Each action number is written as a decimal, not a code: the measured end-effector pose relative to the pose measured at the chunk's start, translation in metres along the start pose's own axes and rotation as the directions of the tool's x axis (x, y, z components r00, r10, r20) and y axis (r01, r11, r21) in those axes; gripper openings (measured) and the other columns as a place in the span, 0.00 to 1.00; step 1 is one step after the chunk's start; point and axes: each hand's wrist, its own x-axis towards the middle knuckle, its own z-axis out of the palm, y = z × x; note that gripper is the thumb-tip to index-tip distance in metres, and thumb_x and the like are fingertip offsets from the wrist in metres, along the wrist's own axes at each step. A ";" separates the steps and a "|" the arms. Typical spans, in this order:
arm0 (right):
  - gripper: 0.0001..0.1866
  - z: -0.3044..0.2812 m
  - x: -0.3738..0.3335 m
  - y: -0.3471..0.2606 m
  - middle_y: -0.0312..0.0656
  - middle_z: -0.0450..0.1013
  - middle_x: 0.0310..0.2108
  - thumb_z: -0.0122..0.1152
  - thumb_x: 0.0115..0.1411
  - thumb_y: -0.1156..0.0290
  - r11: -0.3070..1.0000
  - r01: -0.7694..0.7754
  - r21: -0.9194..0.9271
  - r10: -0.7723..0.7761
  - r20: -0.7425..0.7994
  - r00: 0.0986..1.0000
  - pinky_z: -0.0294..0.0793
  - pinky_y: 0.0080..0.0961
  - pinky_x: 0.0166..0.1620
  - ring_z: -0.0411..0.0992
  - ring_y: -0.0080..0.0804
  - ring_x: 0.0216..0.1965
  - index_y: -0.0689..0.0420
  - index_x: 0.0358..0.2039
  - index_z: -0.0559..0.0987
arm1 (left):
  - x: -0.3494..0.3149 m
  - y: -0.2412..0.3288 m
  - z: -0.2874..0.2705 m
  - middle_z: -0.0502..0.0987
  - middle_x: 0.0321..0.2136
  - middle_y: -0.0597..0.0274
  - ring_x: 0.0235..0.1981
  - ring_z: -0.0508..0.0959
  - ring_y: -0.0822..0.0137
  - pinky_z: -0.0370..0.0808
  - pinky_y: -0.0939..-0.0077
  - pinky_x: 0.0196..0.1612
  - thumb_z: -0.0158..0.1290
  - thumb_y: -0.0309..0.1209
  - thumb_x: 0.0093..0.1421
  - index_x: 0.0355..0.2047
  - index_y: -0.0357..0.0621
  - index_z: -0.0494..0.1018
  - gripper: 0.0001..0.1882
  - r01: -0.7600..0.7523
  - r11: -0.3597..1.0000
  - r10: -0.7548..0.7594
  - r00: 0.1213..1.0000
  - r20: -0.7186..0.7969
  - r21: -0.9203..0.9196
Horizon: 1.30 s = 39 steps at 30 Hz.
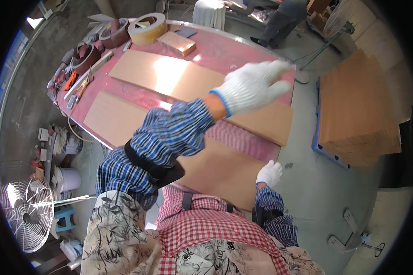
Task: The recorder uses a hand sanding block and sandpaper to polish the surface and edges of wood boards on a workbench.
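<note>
Head view, from the left: your big roll of tan tape (147,28) sits at the far end of the red-topped workbench (243,50), with a small copper-coloured block (176,43) just beside it. Your left hand (252,87), in a white knit glove, hovers over the far flat brown cardboard sheet (170,75), fingers loosely spread — holding nothing. Your right hand (269,173), also gloved, rests at the edge of the near cardboard sheet (215,169) — its grip I cannot tell. A stack of cardboard (358,110) stands to the right.
</note>
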 end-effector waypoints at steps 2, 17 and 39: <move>0.23 -0.005 -0.003 -0.012 0.49 0.72 0.49 0.44 0.67 0.52 1.000 -0.027 0.014 0.026 0.060 0.998 0.67 0.44 0.54 0.68 0.46 0.52 0.60 0.45 0.75 | -0.096 -0.052 0.015 0.77 0.48 0.51 0.46 0.78 0.48 0.75 0.59 0.49 0.53 0.44 0.62 0.55 0.45 0.70 0.24 0.205 0.961 -0.227 0.967 0.111 0.186; 0.16 -0.034 0.064 0.084 0.33 0.75 0.34 0.55 0.67 0.59 0.581 -0.290 0.761 -0.222 0.491 0.842 0.70 0.21 0.35 0.69 0.19 0.32 0.61 0.42 0.77 | -0.411 0.026 0.138 0.80 0.35 0.59 0.31 0.80 0.70 0.77 0.78 0.38 0.52 0.35 0.63 0.50 0.35 0.73 0.19 0.939 0.103 -0.993 0.080 -0.083 -0.328; 0.13 -0.071 0.092 0.102 0.50 0.79 0.33 0.53 0.64 0.58 0.341 0.831 0.440 -0.892 0.431 0.138 0.74 0.46 0.40 0.77 0.51 0.35 0.53 0.41 0.75 | -0.323 0.024 0.136 0.71 0.51 0.45 0.54 0.72 0.47 0.74 0.55 0.50 0.65 0.45 0.47 0.56 0.41 0.67 0.38 0.786 0.181 -0.894 0.382 -0.235 0.592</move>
